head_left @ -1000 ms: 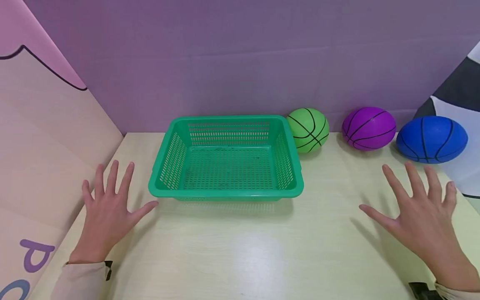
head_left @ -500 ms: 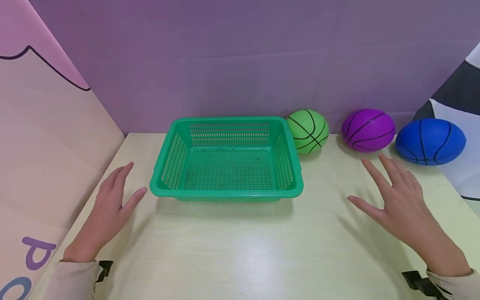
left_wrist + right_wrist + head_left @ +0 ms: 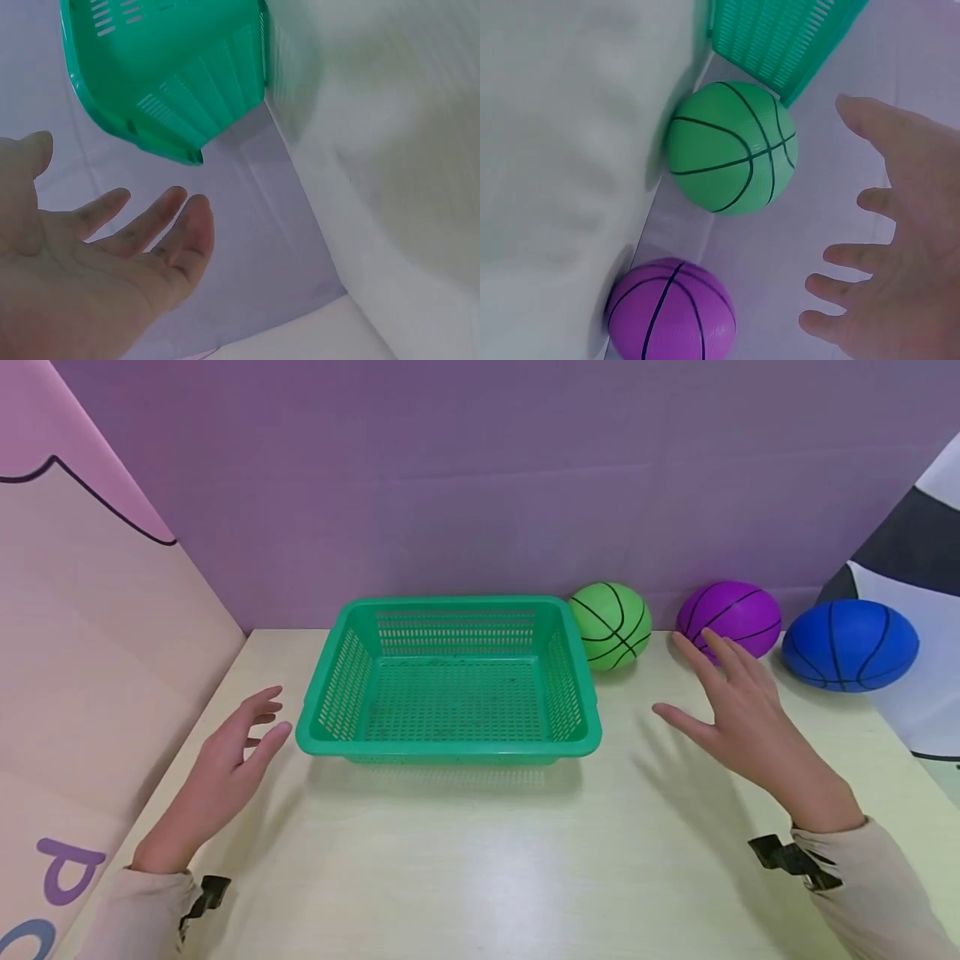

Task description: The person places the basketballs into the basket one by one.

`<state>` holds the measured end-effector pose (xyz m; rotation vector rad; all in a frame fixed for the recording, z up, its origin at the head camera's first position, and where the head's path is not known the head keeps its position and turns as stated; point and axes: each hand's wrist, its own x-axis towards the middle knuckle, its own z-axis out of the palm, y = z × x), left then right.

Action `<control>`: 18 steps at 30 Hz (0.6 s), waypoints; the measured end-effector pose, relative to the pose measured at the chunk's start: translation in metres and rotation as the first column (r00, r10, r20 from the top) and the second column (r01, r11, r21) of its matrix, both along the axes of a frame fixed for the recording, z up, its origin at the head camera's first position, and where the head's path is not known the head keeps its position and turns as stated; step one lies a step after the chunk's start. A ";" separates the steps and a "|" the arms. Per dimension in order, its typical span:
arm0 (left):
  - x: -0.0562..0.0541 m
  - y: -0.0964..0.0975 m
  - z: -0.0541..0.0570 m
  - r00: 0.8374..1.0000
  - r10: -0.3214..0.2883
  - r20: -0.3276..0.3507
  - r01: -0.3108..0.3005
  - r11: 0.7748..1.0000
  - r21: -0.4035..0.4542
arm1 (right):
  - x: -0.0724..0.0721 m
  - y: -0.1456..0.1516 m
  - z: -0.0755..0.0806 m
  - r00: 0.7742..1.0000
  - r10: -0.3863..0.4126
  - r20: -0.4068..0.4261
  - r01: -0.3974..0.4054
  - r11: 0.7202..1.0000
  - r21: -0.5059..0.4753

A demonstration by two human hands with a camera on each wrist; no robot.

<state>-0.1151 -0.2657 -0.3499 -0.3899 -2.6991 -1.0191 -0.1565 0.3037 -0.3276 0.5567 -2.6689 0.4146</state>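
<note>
A green plastic basket with perforated walls stands on the table, with nothing inside. Just left of it my left hand hovers, fingers loosely bent and holding nothing; the left wrist view shows its palm apart from the basket. My right hand is raised over the table, fingers spread and bare. Beyond its fingertips lies a purple ball, partly covered by them in the head view. A light green ball sits at the basket's right side. Farthest right is a blue ball. The balls carry black basketball lines.
The pale table ends at the back against a purple cloth wall. A light printed panel borders the left side. Black-and-white cloth hangs behind the blue ball.
My right hand has moved left and forward, toward the green and purple balls. The left hand has turned inward and its spread fingers have bent. Basket and balls have stayed in place.
</note>
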 end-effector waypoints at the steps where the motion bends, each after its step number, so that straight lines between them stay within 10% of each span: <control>1: -0.001 0.001 0.000 1.000 -0.005 0.009 0.005 1.000 0.005 | -0.004 -0.003 0.001 1.000 0.003 0.003 -0.003 1.000 -0.007; 18: -0.003 0.020 -0.008 0.966 -0.156 0.207 0.085 0.946 0.313 | -0.073 -0.037 0.008 0.984 -0.056 0.166 0.084 0.983 -0.162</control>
